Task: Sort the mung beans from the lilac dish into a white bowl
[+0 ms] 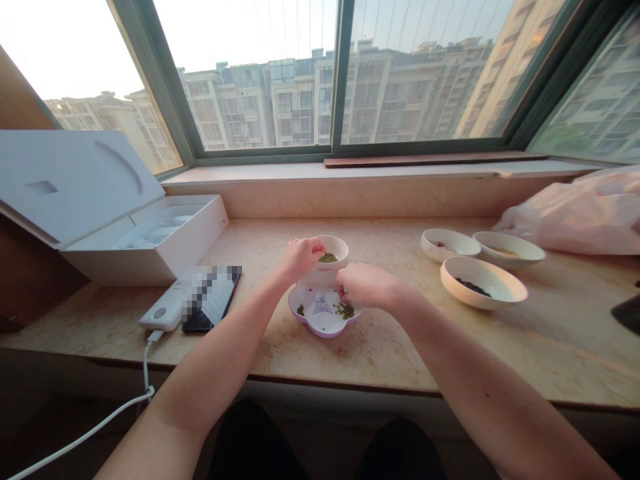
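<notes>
A flower-shaped white plate with a purple rim (320, 325) lies on the stone sill in front of me, with small green beans (345, 311) scattered on it. Just behind it stands a small white bowl (339, 248) holding more green beans. My left hand (299, 258) hovers at that bowl's rim, fingers pinched together over the beans. My right hand (367, 285) rests over the plate's right side, fingers curled in a pinch down at the beans there. What either pinch holds is too small to see.
Three shallow white bowls (483, 280) sit at the right, one with dark beans. A pink plastic bag (580, 213) lies beyond them. At the left are an open white box (150, 243), a power bank (167, 310) with cable, and a phone (210, 307).
</notes>
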The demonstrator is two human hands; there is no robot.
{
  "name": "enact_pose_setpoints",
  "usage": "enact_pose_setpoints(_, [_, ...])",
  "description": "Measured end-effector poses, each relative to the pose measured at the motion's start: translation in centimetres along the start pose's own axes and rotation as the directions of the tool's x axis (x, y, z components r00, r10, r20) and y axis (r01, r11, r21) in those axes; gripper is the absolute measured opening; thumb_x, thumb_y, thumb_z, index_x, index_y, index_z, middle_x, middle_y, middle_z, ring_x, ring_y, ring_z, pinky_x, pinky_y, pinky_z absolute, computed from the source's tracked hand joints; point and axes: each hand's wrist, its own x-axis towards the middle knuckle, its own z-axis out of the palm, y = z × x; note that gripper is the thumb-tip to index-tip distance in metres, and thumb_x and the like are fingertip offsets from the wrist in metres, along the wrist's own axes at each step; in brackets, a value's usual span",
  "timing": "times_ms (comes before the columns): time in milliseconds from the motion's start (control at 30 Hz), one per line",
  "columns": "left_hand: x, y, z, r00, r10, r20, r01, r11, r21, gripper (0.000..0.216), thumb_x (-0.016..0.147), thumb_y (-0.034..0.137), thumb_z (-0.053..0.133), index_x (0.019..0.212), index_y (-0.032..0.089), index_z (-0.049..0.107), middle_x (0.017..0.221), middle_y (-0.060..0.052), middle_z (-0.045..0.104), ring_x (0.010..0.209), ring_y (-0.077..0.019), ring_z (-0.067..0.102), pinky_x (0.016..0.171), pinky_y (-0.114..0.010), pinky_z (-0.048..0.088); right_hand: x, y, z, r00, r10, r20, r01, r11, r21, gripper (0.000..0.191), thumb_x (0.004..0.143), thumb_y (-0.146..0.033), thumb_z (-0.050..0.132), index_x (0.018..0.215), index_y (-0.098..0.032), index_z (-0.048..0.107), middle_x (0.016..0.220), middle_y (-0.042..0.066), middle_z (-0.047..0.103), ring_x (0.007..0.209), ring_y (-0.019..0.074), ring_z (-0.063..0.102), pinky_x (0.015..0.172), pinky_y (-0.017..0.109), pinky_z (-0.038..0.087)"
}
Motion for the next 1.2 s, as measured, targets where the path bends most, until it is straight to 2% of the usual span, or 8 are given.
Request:
enact_pose_setpoints(133, [-0.1, -0.1, 0.0, 0.999, -0.03, 0.01, 0.03, 0.999, 0.012, 0.019, 0.087, 0.02, 0.059, 0.09, 0.022, 0.077, 0.095, -0.004, 0.079, 0.09, -0.021, 0.072, 0.088, -0.032, 0.053, 0.0, 0.2, 0.2, 0.999, -0.032, -0.032, 0.032, 0.999, 0.019, 0.023, 0.074, -0.012, 0.065, 0.091, -0.021, 0.078, 0.09, 0.01, 0.074, 0.082, 0.0262, 0.067, 0.062, 0.032, 0.041])
enact_pose_setpoints(300, [-0.1, 0.1, -0.2, 0.999, -0.034, 0.008, 0.034, 0.999, 0.028, 0.021, 0.09, 0.022, 0.056, 0.095, 0.022, 0.077, 0.102, -0.004, 0.079, 0.097, -0.0219, 0.071, 0.095, -0.035, 0.051, 0.1, 0.4, 0.3, 0.998, -0.055, -0.035, 0.056, 0.998, 0.034, 0.018, 0.075, -0.014, 0.067, 0.086, -0.022, 0.079, 0.086, 0.008, 0.075, 0.078, 0.0254, 0.067, 0.063, 0.032, 0.042])
enact_pose_setpoints(500, [-0.1, 0.5, -0.7, 0.998, -0.046, -0.037, 0.048, 0.998, 0.052, 0.023, 0.091, 0.022, 0.055, 0.102, 0.022, 0.075, 0.107, -0.006, 0.077, 0.099, -0.0213, 0.07, 0.099, -0.038, 0.049, -0.3, -0.6, 0.2, 0.996, -0.072, -0.049, 0.069, 0.996, -0.058, 0.016, 0.08, -0.011, 0.061, 0.076, -0.014, 0.075, 0.081, 0.013, 0.073, 0.072, 0.024, 0.067, 0.062, 0.032, 0.041])
enact_pose_setpoints(667, [-0.2, 0.8, -0.8, 0.999, -0.003, -0.034, 0.004, 0.999, 0.039, 0.021, 0.093, 0.022, 0.054, 0.1, 0.021, 0.074, 0.109, -0.007, 0.076, 0.1, -0.0221, 0.069, 0.099, -0.039, 0.049, -0.7, -1.5, 0.6, 0.994, -0.038, -0.103, 0.037, 0.999, -0.006, 0.017, 0.082, -0.013, 0.059, 0.07, -0.014, 0.071, 0.074, 0.016, 0.072, 0.069, 0.0251, 0.065, 0.062, 0.034, 0.044])
enact_pose_setpoints(733, [-0.2, 0.8, -0.8, 0.999, 0.008, -0.041, -0.007, 0.999, 0.033, 0.022, 0.093, 0.02, 0.053, 0.101, 0.021, 0.073, 0.11, -0.007, 0.076, 0.1, -0.0214, 0.068, 0.098, -0.037, 0.049, -0.7, -1.7, 0.8, 0.995, 0.002, -0.104, 0.002, 0.999, 0.033, 0.016, 0.084, -0.014, 0.058, 0.076, -0.014, 0.071, 0.076, 0.017, 0.072, 0.07, 0.0258, 0.065, 0.062, 0.035, 0.044])
enact_pose_setpoints(867, [-0.2, 0.7, -1.0, 0.998, 0.024, -0.054, -0.023, 0.999, 0.027, 0.026, 0.093, 0.017, 0.05, 0.105, 0.021, 0.072, 0.108, -0.007, 0.075, 0.1, -0.021, 0.068, 0.096, -0.037, 0.049, -0.6, -1.7, 0.5, 0.991, 0.051, -0.12, -0.046, 0.998, 0.048, 0.028, 0.093, -0.02, 0.044, 0.107, -0.009, 0.066, 0.096, 0.02, 0.073, 0.078, 0.0273, 0.067, 0.062, 0.035, 0.042])
enact_pose_setpoints(967, [-0.2, 0.7, -1.0, 0.997, 0.039, -0.061, -0.038, 0.999, 0.018, 0.029, 0.094, 0.013, 0.046, 0.107, 0.02, 0.071, 0.109, -0.007, 0.074, 0.101, -0.0206, 0.067, 0.096, -0.037, 0.049, -0.6, -1.6, 0.0, 0.99, 0.014, -0.142, -0.005, 0.998, 0.06, 0.032, 0.096, -0.024, 0.037, 0.104, -0.009, 0.064, 0.101, 0.021, 0.071, 0.081, 0.0274, 0.065, 0.062, 0.035, 0.039])
enact_pose_setpoints(1200, [-0.3, 0.9, -1.0, 0.996, 0.064, -0.055, -0.064, 0.998, 0.005, 0.029, 0.093, 0.012, 0.046, 0.11, 0.02, 0.069, 0.112, -0.007, 0.072, 0.104, -0.0196, 0.066, 0.098, -0.036, 0.049, -0.5, -1.3, -0.6, 0.976, -0.077, -0.204, 0.129, 0.957, 0.259, 0.025, 0.097, -0.028, 0.035, 0.095, -0.016, 0.058, 0.091, 0.01, 0.067, 0.077, 0.0194, 0.057, 0.064, 0.031, 0.036])
